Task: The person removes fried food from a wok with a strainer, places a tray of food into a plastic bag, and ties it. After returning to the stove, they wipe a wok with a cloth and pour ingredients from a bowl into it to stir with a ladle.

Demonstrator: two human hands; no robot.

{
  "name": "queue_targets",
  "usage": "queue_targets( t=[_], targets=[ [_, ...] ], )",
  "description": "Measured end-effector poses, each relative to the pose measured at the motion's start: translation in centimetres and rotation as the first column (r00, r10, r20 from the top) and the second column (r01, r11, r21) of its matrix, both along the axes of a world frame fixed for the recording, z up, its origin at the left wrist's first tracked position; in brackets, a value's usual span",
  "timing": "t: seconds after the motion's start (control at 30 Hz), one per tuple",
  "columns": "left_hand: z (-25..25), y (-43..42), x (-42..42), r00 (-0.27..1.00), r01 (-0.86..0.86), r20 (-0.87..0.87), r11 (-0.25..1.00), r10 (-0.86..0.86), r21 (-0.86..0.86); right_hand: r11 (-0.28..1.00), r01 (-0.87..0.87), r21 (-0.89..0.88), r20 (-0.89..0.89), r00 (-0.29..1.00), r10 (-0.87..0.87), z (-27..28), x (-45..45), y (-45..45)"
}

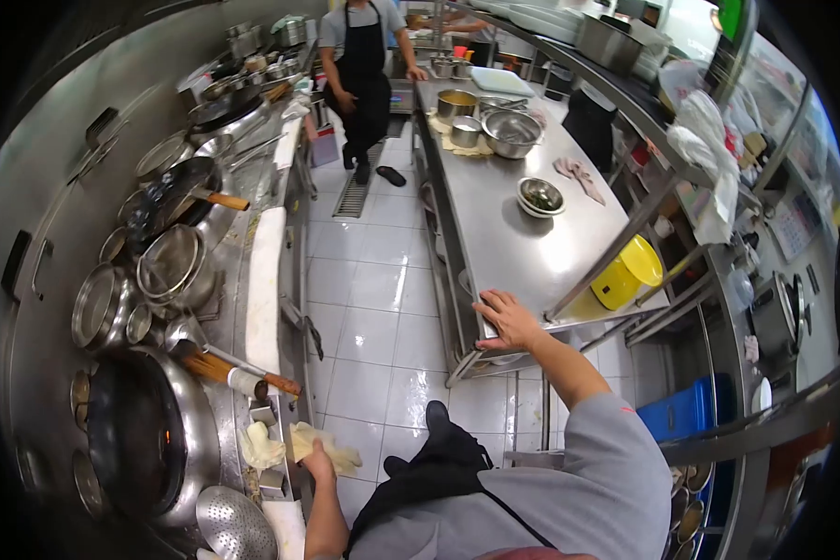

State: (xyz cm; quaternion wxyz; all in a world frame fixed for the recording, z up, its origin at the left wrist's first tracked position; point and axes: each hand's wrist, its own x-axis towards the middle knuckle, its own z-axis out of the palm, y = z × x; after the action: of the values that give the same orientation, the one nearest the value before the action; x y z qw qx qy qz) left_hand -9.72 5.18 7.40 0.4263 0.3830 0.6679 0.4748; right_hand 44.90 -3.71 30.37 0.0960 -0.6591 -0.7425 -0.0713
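My left hand [319, 459] is closed on a pale yellow cloth [331, 448] at the edge of the stove counter. Beside it on the counter lies another pale cloth [262, 446]. My right hand [506, 320] rests flat, fingers spread, on the near corner of the steel table [523, 247], holding nothing. Farther along that table stand a small bowl with greens [540, 197], a pinkish cloth [580, 179] and a large steel bowl [511, 133].
A large black wok [135, 434], a perforated ladle [235, 525] and several pans line the stove at left. A person in a black apron [362, 56] stands at the aisle's far end. A yellow container [627, 273] sits right of the table.
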Motion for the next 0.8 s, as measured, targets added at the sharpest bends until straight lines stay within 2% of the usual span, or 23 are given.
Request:
queue_targets(
  t=[0.07,0.1,0.13,0.17,0.23,0.3,0.37,0.47,0.53,0.57,0.73,0.77,0.8],
  targets=[
    [-3.8,0.6,-2.1,0.957,0.039,-0.285,0.998,-0.051,-0.049,0.998,-0.049,0.026,-0.077,0.996,0.050,0.1,0.3,0.1],
    [-1.9,0.6,-2.0,0.973,0.045,-0.202,0.954,-0.108,-0.295,0.997,-0.050,0.053,-0.060,0.997,0.053,-0.6,0.6,0.1],
    [-2.8,1.1,-2.6,0.981,0.067,-0.148,0.936,-0.124,-0.345,0.995,-0.072,0.064,-0.122,0.989,0.080,-1.2,1.0,0.0],
    [-3.1,1.2,-3.1,0.968,0.110,-0.184,0.944,-0.173,-0.311,0.995,-0.062,0.074,-0.101,0.992,0.070,-1.4,1.0,-0.2],
    [0.9,-0.3,-0.7,0.987,0.158,-0.002,0.984,-0.159,-0.080,0.998,-0.035,0.057,-0.047,0.998,0.038,-0.8,0.9,-0.3],
    [1.6,-0.1,-0.2,0.939,0.230,0.291,0.964,-0.184,-0.131,0.999,0.007,0.031,-0.013,1.000,-0.007,0.1,0.7,-0.6],
    [2.0,0.2,-1.0,0.881,0.361,0.425,0.874,-0.206,-0.324,0.999,0.016,0.033,-0.008,1.000,-0.016,-0.3,0.2,-0.5],
    [-0.7,0.3,-1.1,0.909,0.243,0.381,0.958,-0.168,-0.156,1.000,0.024,0.020,-0.022,0.999,-0.023,-0.2,0.3,-0.4],
    [3.6,-0.5,0.8,0.901,0.262,0.412,0.928,-0.137,-0.265,0.999,0.028,0.030,-0.023,0.999,-0.027,-0.4,0.4,-0.4],
    [7.5,-1.3,2.3,0.898,0.268,0.425,0.908,-0.115,-0.321,0.999,0.024,0.034,-0.023,0.999,-0.024,-0.4,0.5,-0.4],
    [-5.2,4.2,-2.1,0.948,0.028,0.316,0.985,0.027,-0.169,1.000,0.017,0.002,0.000,1.000,-0.017,-0.4,0.3,0.1],
    [-6.7,4.7,-2.9,0.962,-0.004,0.269,0.989,0.044,-0.147,1.000,0.027,-0.009,0.003,1.000,-0.027,-0.5,0.2,0.2],
    [-5.7,4.6,-2.9,0.992,-0.029,0.118,0.982,0.051,-0.186,1.000,0.023,-0.014,-0.003,1.000,-0.023,-0.7,0.0,0.4]
  ],
)
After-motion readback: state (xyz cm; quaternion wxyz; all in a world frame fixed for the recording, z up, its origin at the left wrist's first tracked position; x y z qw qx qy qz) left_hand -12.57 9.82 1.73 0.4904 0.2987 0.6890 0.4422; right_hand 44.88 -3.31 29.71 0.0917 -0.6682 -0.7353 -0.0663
